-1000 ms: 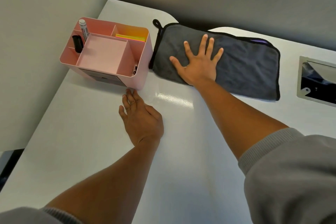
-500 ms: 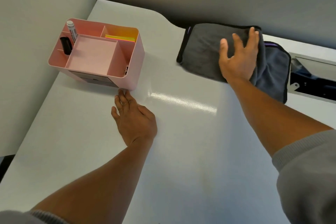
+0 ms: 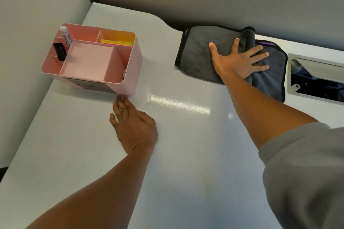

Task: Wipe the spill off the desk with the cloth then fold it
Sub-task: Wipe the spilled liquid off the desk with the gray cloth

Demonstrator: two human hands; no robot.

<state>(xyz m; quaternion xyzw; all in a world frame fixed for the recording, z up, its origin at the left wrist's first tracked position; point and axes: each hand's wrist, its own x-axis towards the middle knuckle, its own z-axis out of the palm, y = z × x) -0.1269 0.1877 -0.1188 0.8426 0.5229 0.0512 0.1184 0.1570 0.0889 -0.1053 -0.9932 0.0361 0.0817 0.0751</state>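
Note:
A dark grey cloth (image 3: 197,55) with black trim lies bunched at the back edge of the white desk (image 3: 186,163). My right hand (image 3: 240,61) presses flat on the cloth's right half with fingers spread. A raised fold of cloth stands between the index and middle fingers. My left hand (image 3: 134,122) rests palm down on the desk, and its fingertips touch the base of a pink organizer (image 3: 132,72). I see no spill on the desk, only a glare streak near the middle.
The organizer at the back left holds a marker (image 3: 65,36), a black item (image 3: 59,52) and sticky notes (image 3: 117,42). A metal-framed cable opening (image 3: 316,61) sits in the desk right of the cloth. Partition walls close the left and back sides.
My right hand slid the cloth from beside the organizer to the right, and the cloth bunched and folded over itself. The left hand stayed by the organizer.

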